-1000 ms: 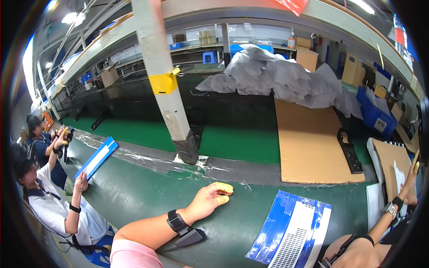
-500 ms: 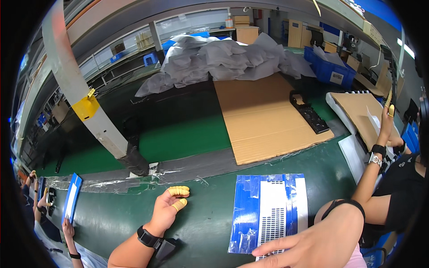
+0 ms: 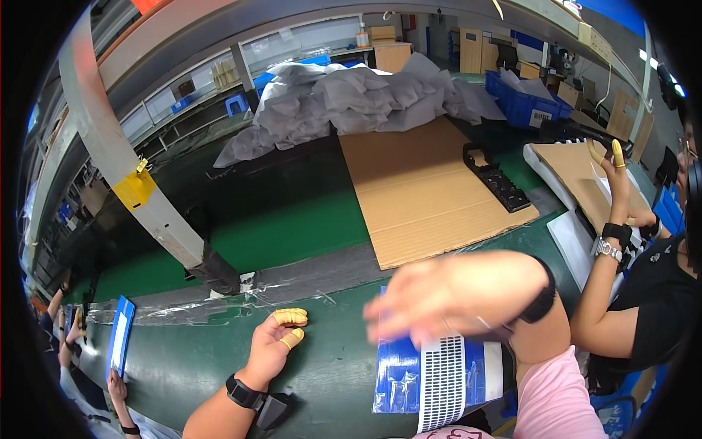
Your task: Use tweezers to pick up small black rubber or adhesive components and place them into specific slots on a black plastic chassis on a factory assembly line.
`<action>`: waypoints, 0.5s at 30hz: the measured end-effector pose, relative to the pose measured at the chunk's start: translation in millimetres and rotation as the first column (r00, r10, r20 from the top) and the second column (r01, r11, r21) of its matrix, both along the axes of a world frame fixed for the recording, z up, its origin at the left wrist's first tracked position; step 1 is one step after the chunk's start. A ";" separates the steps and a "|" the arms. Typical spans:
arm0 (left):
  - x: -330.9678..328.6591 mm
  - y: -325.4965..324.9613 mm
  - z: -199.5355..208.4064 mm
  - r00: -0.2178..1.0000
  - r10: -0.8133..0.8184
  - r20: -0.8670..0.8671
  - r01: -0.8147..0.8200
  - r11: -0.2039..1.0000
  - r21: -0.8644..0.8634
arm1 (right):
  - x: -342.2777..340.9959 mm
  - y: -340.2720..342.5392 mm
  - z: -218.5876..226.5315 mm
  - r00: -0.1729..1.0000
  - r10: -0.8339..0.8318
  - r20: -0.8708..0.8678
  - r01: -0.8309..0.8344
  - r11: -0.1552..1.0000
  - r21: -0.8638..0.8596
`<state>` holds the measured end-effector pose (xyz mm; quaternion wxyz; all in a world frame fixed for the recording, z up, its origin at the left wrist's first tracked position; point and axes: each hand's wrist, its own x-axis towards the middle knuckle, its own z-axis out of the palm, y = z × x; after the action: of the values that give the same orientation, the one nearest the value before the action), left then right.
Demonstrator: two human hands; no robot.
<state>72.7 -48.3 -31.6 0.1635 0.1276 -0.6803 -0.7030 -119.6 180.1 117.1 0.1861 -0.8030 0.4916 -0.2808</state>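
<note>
The left hand (image 3: 269, 350) is over the tabletop (image 3: 333, 380). Its thumb and first finger make a small loop with a little gap at the tips. I see nothing in that gap. Both wear yellow caps (image 3: 290, 317). I can't tell if this hand touches the tabletop.

The right hand (image 3: 461, 289) is over the blue board (image 3: 398, 384). Its fingers point to the left and look stretched out, but they are blurry. I can't tell if they have hold of anything.

The board lies flat, to the right of the left fingers. The white sheet (image 3: 442, 380) with little black bars is on it, just nearer the person than the right fingers. Its near end sticks out past the board's edge. Clear tape (image 3: 395, 399) shines on the board, left of the sheet.

To work well here, I think the right fingers should come down softly, so they don't bend the sheet or push it crooked. The loose near end looks easy to crease, so keep the arm off it. The left fingers could hold the board's left edge so it can't slide.

Past the right fingers are the cardboard (image 3: 409, 190) and a black part (image 3: 501, 183). Those can be left alone.
</note>
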 end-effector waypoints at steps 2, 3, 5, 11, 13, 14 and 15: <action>6.0 -2.6 1.7 1.000 0.010 0.020 -0.010 1.000 -0.001 | -12.9 -14.2 -13.3 0.933 -0.359 0.017 0.358 0.933 0.038; 9.7 -3.6 2.3 0.999 0.011 0.038 -0.011 1.000 0.006 | -15.6 -21.5 -16.4 0.865 -0.499 0.049 0.486 0.858 0.163; 17.3 8.0 18.5 0.998 0.023 0.058 -0.030 0.992 0.120 | -32.6 -29.5 -36.6 0.835 -0.477 0.276 0.453 0.879 0.149; 132.9 38.1 47.6 0.941 -0.298 -0.159 0.331 0.716 0.615 | -56.7 -30.5 -48.9 0.656 -0.655 0.374 0.574 0.755 0.317; 168.3 45.7 32.0 0.911 -0.295 -0.288 0.403 0.492 0.772 | -57.3 -29.9 -44.6 0.599 -0.706 0.377 0.588 0.708 0.391; 184.0 54.1 18.5 0.908 -0.253 -0.336 0.416 0.430 0.802 | -53.9 -29.1 -40.2 0.604 -0.700 0.382 0.578 0.714 0.394; 200.8 64.6 4.4 0.903 -0.205 -0.378 0.429 0.367 0.825 | -50.6 -28.5 -36.4 0.600 -0.703 0.381 0.607 0.711 0.356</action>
<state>273.5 16.3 -27.2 0.0030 -0.0149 -0.1937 -0.9809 -170.2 151.5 80.7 0.2630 -0.4443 0.7124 -0.4752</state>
